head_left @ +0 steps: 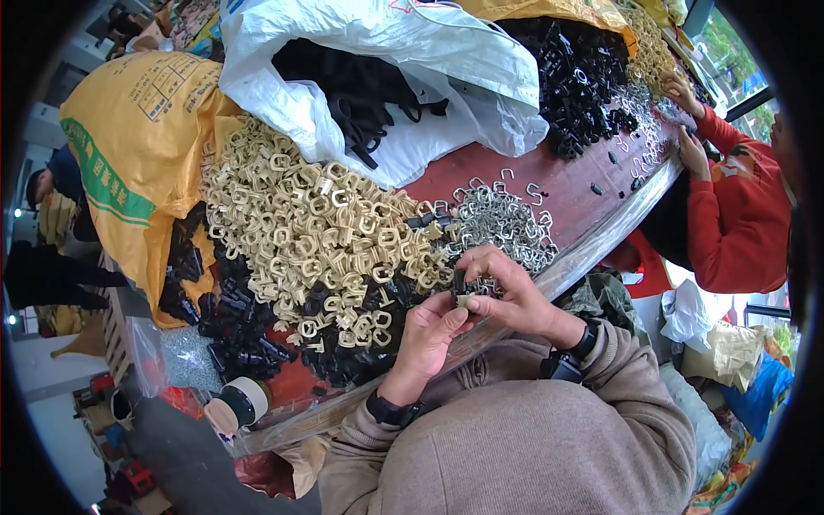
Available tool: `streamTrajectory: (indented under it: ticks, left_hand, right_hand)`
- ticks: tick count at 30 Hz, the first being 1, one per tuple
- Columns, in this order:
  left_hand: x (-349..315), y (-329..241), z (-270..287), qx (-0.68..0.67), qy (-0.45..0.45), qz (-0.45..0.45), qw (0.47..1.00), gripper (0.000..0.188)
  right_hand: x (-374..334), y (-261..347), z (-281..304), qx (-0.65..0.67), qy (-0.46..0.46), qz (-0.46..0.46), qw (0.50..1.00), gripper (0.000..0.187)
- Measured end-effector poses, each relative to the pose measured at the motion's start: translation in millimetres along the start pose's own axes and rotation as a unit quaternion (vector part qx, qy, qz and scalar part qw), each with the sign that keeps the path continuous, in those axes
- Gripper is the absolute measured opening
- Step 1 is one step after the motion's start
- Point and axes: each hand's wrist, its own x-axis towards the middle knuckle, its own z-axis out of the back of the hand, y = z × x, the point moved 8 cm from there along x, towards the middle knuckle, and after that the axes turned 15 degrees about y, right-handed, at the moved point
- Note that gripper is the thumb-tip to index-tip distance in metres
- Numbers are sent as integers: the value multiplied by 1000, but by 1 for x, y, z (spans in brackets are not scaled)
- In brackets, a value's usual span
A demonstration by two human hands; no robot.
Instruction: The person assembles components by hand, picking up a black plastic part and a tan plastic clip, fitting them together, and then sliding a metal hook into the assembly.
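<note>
My left hand (427, 336) and my right hand (506, 289) meet at the near edge of the red table (573, 190), fingers closed together around a small buckle part (464, 294) with black and beige pieces. A large heap of beige plastic buckles (316, 227) lies just left of my hands. Black plastic buckles (243, 336) sit beneath and beside that heap. A pile of grey metal clips (500, 220) lies right above my right hand.
A white sack (412, 81) holding black straps and a yellow sack (142, 142) stand at the back. More black parts (577, 81) are heaped at the far right, where a person in a red sleeve (730, 197) works. A tape roll (243, 401) sits at the lower left.
</note>
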Motion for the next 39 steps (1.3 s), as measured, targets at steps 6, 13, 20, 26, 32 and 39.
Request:
streamTrajectory:
  ticks: [6,13,20,26,32,39]
  left_hand:
    - [-2,-1,5,11,-36,-3,999,25]
    - [-5,-3,12,15,-55,-18,998,28]
    - [-5,-3,13,19,-52,-28,998,26]
    - [-8,0,12,30,-69,-32,997,26]
    - [-7,-5,11,40,-82,-50,995,25]
    - [0,-10,3,26,-89,-60,994,23]
  right_hand:
    - [35,-13,25,-186,36,-10,982,14]
    - [72,-48,2,-544,109,-30,832,9]
    - [70,-48,-2,-555,112,-47,823,7]
    - [59,-40,3,-545,57,-16,837,8]
    - [40,-20,31,-260,-6,32,965,13]
    - [8,-31,13,337,54,-58,938,20]
